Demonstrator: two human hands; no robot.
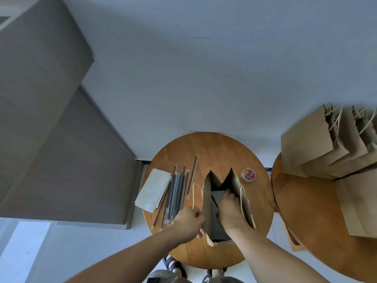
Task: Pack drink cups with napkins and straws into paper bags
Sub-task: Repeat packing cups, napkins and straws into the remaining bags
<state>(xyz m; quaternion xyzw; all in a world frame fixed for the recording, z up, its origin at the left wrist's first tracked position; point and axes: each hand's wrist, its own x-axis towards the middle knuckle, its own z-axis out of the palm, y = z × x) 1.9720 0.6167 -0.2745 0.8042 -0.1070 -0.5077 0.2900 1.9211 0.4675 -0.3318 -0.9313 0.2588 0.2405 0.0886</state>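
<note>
Paper bag [210, 203] stands open, left hand [188, 222] pinching its rim, right hand [229, 209] inside, grip unseen; straws [176, 193] and napkins [154, 189] remain unpacked on the bench [183, 152].

An open brown paper bag [208, 203] stands on a round wooden tabletop [204, 148]. The right hand [229, 211] reaches inside it; the left hand [188, 221] pinches its twine handle. Wrapped black straws [176, 193] and white napkins [153, 189] lie to the left.

I count one open paper bag [208, 203] on my round table [204, 148]. Left of it lies one napkin stack [154, 189]; right of it, one clip tub [248, 175].
</note>
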